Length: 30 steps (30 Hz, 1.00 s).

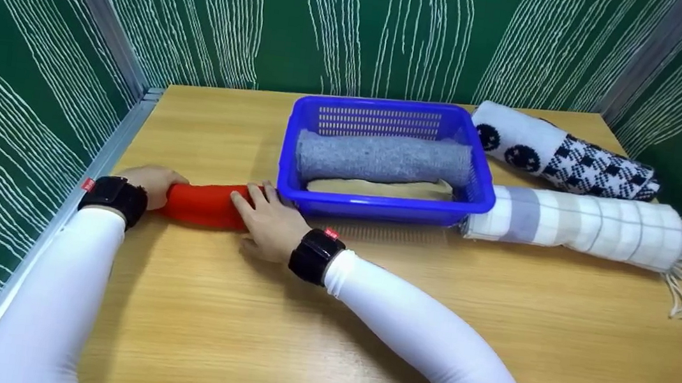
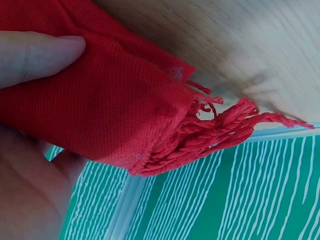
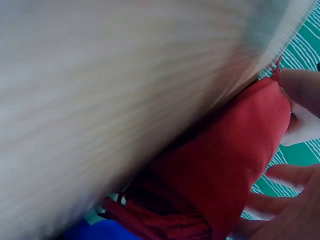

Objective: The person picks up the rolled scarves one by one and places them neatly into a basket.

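Note:
A rolled red fringed scarf (image 1: 204, 205) lies on the table at the left, beside the basket. My left hand (image 1: 152, 184) grips its left end, with the thumb (image 2: 42, 56) on top and the palm below in the left wrist view. Twisted fringe (image 2: 210, 132) hangs out of that end. My right hand (image 1: 276, 226) lies over the scarf's right end with spread, fairly straight fingers. In the right wrist view, those fingers (image 3: 290, 176) stand alongside the red cloth (image 3: 225, 150), at least one fingertip apart from it.
The blue plastic basket (image 1: 384, 206) holds a grey rolled cloth (image 1: 383, 158) and a beige one (image 1: 380, 188). Right of it lie a white checked fringed roll (image 1: 600, 227) and a black-and-white patterned roll (image 1: 564, 152). Green walls (image 1: 283, 24) with white lines enclose the table (image 1: 297, 353).

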Tool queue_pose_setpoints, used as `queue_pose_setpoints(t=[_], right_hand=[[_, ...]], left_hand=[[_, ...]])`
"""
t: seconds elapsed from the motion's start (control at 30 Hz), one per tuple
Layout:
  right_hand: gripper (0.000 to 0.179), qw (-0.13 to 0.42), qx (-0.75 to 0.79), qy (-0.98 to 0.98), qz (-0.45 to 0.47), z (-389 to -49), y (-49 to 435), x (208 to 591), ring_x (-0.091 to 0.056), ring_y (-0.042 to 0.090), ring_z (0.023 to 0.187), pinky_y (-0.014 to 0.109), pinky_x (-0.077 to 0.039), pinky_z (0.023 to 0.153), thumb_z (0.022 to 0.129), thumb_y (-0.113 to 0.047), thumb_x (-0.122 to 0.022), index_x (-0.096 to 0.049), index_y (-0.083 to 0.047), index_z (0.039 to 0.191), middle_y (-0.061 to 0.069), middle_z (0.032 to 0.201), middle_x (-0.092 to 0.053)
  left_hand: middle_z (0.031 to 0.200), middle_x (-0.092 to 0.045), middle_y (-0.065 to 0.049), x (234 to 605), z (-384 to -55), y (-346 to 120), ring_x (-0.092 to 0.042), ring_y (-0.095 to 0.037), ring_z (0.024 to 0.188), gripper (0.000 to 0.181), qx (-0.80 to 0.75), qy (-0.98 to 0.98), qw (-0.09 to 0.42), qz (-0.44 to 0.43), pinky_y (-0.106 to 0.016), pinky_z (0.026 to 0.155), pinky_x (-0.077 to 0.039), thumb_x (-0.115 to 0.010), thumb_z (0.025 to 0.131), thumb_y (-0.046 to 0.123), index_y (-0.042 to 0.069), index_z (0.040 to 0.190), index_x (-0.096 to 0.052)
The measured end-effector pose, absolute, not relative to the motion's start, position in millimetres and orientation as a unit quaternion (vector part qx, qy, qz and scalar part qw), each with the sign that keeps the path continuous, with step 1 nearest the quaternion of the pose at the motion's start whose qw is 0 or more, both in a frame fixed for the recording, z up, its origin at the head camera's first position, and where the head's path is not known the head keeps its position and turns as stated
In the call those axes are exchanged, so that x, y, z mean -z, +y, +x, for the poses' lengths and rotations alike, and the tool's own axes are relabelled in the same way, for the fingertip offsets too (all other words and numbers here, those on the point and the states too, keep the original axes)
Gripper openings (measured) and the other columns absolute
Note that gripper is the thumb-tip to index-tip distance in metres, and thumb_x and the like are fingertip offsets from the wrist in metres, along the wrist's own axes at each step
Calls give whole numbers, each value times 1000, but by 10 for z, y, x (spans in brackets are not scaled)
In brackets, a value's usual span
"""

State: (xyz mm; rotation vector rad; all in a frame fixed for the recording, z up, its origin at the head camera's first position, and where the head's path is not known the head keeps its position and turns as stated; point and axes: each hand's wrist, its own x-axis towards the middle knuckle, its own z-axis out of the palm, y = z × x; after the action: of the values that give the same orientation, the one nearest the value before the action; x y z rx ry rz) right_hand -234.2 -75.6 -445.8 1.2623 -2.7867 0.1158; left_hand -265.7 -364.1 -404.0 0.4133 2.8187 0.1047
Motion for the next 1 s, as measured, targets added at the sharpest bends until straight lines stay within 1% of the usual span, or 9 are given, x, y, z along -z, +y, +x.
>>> queue_pose_setpoints(t=[0.17, 0.33, 0.43, 0.5, 0.57, 0.63, 0.77, 0.9, 1.0], right_hand=[[87, 9, -53, -923, 381, -2365, -791, 4459, -40, 48, 158, 57, -61, 104, 102, -43, -73, -29, -15, 171, 23, 171, -37], [89, 7, -39, -931, 363, -2388, -837, 4468, -51, 45, 150, 53, -66, 94, 101, -42, -75, -28, -11, 171, 24, 166, -44], [87, 12, -35, -933, 358, -2404, -857, 4487, -66, 39, 134, 48, -68, 86, 101, -38, -76, -31, -9, 169, 23, 159, -50], [81, 15, -34, -935, 353, -2413, -869, 4496, -74, 34, 120, 45, -69, 81, 102, -31, -73, -33, -7, 168, 23, 155, -54], [74, 21, -21, -935, 354, -2426, -872, 4501, -78, 29, 106, 41, -69, 77, 104, -22, -69, -34, -5, 167, 24, 151, -57], [68, 34, 0, -933, 359, -2441, -875, 4513, -79, 26, 101, 38, -69, 74, 105, -15, -63, -35, -2, 166, 25, 148, -60], [63, 59, 35, -929, 362, -2456, -867, 4542, -80, 23, 100, 33, -68, 71, 106, -10, -56, -37, 0, 165, 26, 145, -63], [61, 54, 16, -935, 351, -2441, -854, 4544, -80, 23, 99, 36, -68, 70, 106, -10, -55, -39, -2, 165, 25, 141, -66], [61, 48, 10, -934, 354, -2424, -851, 4514, -79, 24, 101, 39, -69, 72, 106, -11, -58, -41, -1, 164, 23, 137, -68]], left_hand=[[104, -75, -17, 4008, -2628, -3619, -64, -37, 96, 45, -36, 977, 150, 144, -57, 94, -53, -60, 83, -10, 10, 120, -78], [115, -73, -23, 4023, -2629, -3624, -64, -42, 104, 51, -31, 978, 168, 123, -62, 100, -52, -62, 84, -8, 6, 132, -71], [115, -71, -22, 4062, -2643, -3642, -63, -41, 104, 51, -29, 978, 179, 106, -60, 98, -52, -64, 82, -5, 7, 132, -67], [112, -70, -19, 4081, -2642, -3654, -62, -38, 101, 52, -31, 978, 184, 92, -55, 93, -51, -66, 79, -5, 9, 129, -66], [110, -70, -17, 4085, -2637, -3668, -61, -36, 98, 53, -36, 978, 185, 85, -51, 89, -50, -67, 75, -4, 10, 126, -65], [110, -70, -17, 4081, -2628, -3681, -62, -35, 97, 55, -38, 979, 184, 81, -49, 86, -51, -68, 73, -4, 10, 126, -65], [110, -71, -16, 4073, -2606, -3702, -62, -34, 96, 56, -43, 979, 183, 78, -47, 85, -51, -68, 72, -4, 8, 127, -65], [109, -70, -16, 4089, -2598, -3743, -61, -34, 97, 51, -38, 979, 182, 80, -50, 88, -52, -69, 73, -5, 6, 123, -66], [107, -70, -15, 4116, -2605, -3787, -61, -34, 97, 47, -35, 980, 177, 81, -50, 89, -51, -68, 73, -5, 7, 118, -67]])
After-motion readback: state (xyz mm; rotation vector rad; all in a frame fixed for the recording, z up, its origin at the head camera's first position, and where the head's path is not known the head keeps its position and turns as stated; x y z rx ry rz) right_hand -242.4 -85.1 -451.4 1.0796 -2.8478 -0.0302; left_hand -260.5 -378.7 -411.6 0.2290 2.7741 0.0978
